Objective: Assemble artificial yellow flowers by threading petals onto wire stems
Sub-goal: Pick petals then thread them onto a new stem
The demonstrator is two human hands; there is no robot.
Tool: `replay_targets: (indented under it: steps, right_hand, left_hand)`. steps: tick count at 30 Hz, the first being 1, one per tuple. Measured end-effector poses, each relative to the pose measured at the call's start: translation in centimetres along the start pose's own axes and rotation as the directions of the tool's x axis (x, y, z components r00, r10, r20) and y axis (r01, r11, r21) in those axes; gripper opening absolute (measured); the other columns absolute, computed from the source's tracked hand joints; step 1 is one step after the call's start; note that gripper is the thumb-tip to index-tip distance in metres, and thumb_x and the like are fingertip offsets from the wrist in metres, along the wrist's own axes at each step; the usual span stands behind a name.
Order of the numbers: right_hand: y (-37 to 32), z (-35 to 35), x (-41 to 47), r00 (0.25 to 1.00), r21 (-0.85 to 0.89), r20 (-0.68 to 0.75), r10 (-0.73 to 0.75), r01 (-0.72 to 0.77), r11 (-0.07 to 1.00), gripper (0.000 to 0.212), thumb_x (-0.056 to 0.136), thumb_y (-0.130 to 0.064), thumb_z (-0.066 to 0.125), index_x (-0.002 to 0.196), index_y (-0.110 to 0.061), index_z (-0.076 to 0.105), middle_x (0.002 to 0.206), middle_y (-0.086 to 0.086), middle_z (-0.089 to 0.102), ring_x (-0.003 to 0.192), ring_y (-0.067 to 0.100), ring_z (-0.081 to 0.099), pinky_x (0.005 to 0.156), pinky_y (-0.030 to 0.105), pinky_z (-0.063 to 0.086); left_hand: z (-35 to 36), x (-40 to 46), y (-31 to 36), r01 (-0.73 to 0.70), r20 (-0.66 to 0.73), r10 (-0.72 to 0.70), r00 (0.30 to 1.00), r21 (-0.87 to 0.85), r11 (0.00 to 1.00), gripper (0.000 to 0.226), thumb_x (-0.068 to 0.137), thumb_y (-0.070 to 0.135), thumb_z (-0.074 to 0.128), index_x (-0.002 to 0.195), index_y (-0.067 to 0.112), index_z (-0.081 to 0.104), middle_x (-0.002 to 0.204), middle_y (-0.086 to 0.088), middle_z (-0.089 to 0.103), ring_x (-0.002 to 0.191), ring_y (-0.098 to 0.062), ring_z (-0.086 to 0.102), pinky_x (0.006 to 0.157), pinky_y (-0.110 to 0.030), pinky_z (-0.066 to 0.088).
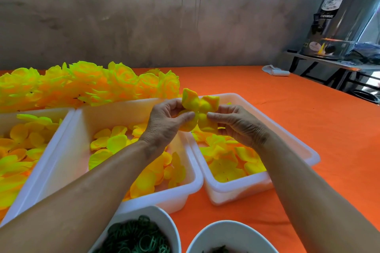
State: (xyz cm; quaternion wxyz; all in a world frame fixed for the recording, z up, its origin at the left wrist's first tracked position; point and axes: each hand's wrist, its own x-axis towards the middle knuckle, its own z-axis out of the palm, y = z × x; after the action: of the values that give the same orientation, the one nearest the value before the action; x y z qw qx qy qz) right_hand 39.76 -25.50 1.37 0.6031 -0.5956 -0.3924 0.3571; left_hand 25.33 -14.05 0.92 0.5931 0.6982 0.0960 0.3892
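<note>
Both hands up over the middle white plastic tray point(115, 172), pinching one yellow fabric petal cluster point(199, 112) between them. Left hand point(166, 123) closed on the cluster's left side with thumb tip pressed near its centre, right hand point(236, 123) clamped on the lower right lobe with thumb and fingers. Cluster held just above the far rim where the middle tray met the right white plastic tray point(287, 141), lobes fanned out, not touching the loose stuff below. Couldn't make out any wire stem in there, too small or hidden by fingers.

Middle tray scattered with loose yellow fabric petals point(111, 141). Right tray, touching it on the right, also holding yellow petal pieces. Left white plastic tray point(61, 113) pressed against the other side, packed with more petals. Behind the middle tray, a row of finished yellow artificial roses point(86, 84) lying on the orange-covered desk point(308, 121). In front of it, nearest the camera, a white bowl of dark green rubber bands point(139, 238), and beside that a second white bowl point(230, 232), contents mostly cut off. Far off behind the right tray, a shiny steel urn point(345, 20) on a separate metal stand.
</note>
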Motion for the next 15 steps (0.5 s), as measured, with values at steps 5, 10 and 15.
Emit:
replay_targets:
  steps: [5, 10, 15]
  right_hand:
    - [-0.15, -0.09, 0.00, 0.999, 0.069, 0.032, 0.037, -0.040, 0.997, 0.030, 0.068, -0.018, 0.066, 0.096, -0.008, 0.068, 0.079, 0.004, 0.073, 0.066, 0.012, 0.069, 0.062, 0.023, 0.057]
    - [-0.10, -0.03, -0.33, 0.994, -0.044, 0.074, 0.082, -0.079, 0.996, 0.019, 0.066, -0.022, 0.068, 0.082, -0.011, 0.070, 0.068, -0.001, 0.070, 0.057, 0.008, 0.063, 0.053, 0.019, 0.051]
    - [-0.34, -0.16, -0.28, 0.993, 0.193, 0.120, 0.002, -0.025, 0.981, 0.027, 0.075, -0.013, 0.059, 0.099, -0.003, 0.065, 0.080, 0.003, 0.072, 0.069, 0.012, 0.068, 0.064, 0.024, 0.056]
  left_hand:
    - [-0.09, -0.12, -0.35, 0.005, -0.022, -0.005, 1.000, -0.019, 1.000, 0.022, 0.082, -0.006, 0.064, 0.088, 0.016, 0.065, 0.082, 0.003, 0.068, 0.069, 0.004, 0.064, 0.065, -0.012, 0.050]
    - [-0.44, 0.05, -0.18, 0.102, -0.087, -0.114, 0.990, -0.133, 0.986, 0.017, 0.083, -0.002, 0.063, 0.084, 0.015, 0.062, 0.070, 0.002, 0.070, 0.062, -0.003, 0.066, 0.056, -0.016, 0.052]
    - [-0.46, 0.06, 0.14, 0.202, -0.075, -0.229, 0.971, -0.260, 0.944, 0.015, 0.087, 0.004, 0.059, 0.078, 0.015, 0.060, 0.059, 0.006, 0.068, 0.054, -0.004, 0.065, 0.047, -0.017, 0.050]
